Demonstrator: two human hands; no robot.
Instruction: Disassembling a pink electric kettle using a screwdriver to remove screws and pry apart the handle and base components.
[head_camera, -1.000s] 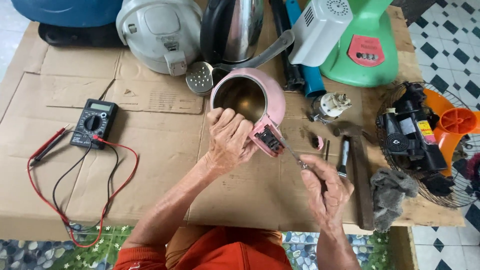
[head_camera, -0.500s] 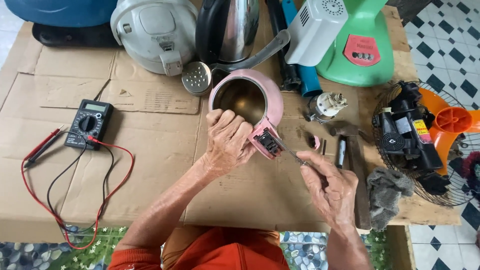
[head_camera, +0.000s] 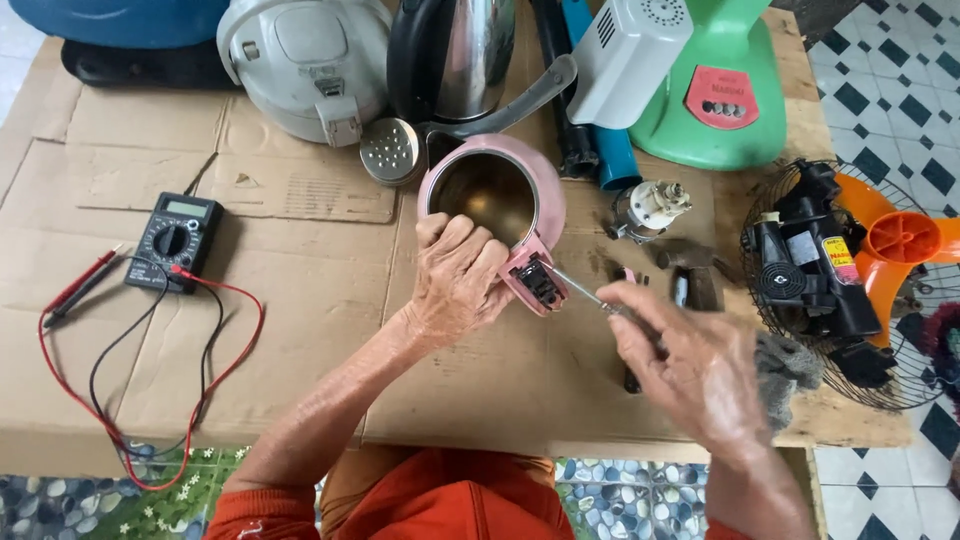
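Both hands (head_camera: 560, 320) work screwdriver (head_camera: 585, 291) into pink kettle (head_camera: 545, 190)

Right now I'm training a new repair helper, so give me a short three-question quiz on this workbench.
1. True or false: the left hand grips the pink kettle.
2. What tool does the right hand hold? A screwdriver, B hammer, C pliers.
3. Which side of the kettle is the multimeter on in the picture?

Key: 1 true; 2 A, tip at the kettle's handle switch; 3 the left, its red and black leads lying on the cardboard.
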